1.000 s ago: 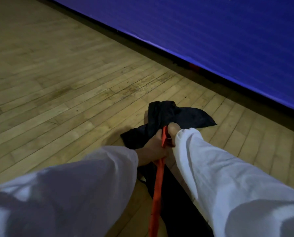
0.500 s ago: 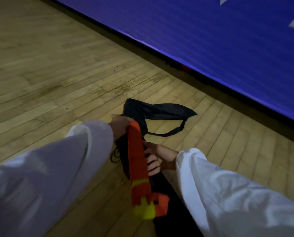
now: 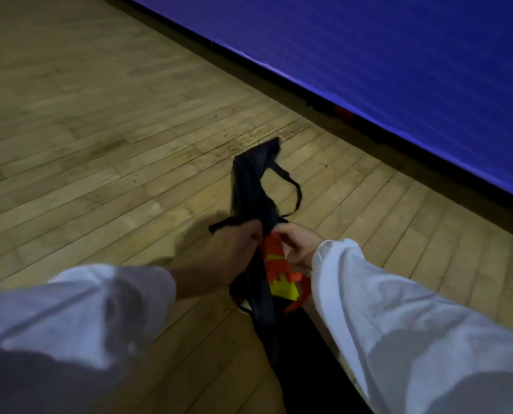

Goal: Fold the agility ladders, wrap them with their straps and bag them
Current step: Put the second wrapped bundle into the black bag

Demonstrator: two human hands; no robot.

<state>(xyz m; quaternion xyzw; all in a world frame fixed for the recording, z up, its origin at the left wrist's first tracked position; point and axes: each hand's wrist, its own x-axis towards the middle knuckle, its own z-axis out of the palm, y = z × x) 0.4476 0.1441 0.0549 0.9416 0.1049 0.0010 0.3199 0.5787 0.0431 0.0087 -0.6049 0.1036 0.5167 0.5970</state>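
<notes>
A folded orange and yellow agility ladder (image 3: 276, 268) sticks out between my two hands at centre frame. A black fabric bag (image 3: 250, 186) stretches away from my hands above the wooden floor, its carry strap (image 3: 291, 189) looping to the right. My left hand (image 3: 234, 249) grips the bag's black fabric beside the ladder's upper end. My right hand (image 3: 298, 245) holds the ladder's far side, fingers curled round it. More black fabric (image 3: 262, 312) hangs below my hands. Both arms wear white sleeves.
A wooden plank floor (image 3: 100, 144) fills the left and centre. A blue padded wall (image 3: 398, 55) runs diagonally across the upper right, with a dark gap along its base. A dark shape (image 3: 309, 369), perhaps my leg, lies below the hands.
The bag has been pulled longer and narrower, away from me. The ladder bundle sits lower between my hands, less of it showing. My left hand has shifted onto the bag's fabric.
</notes>
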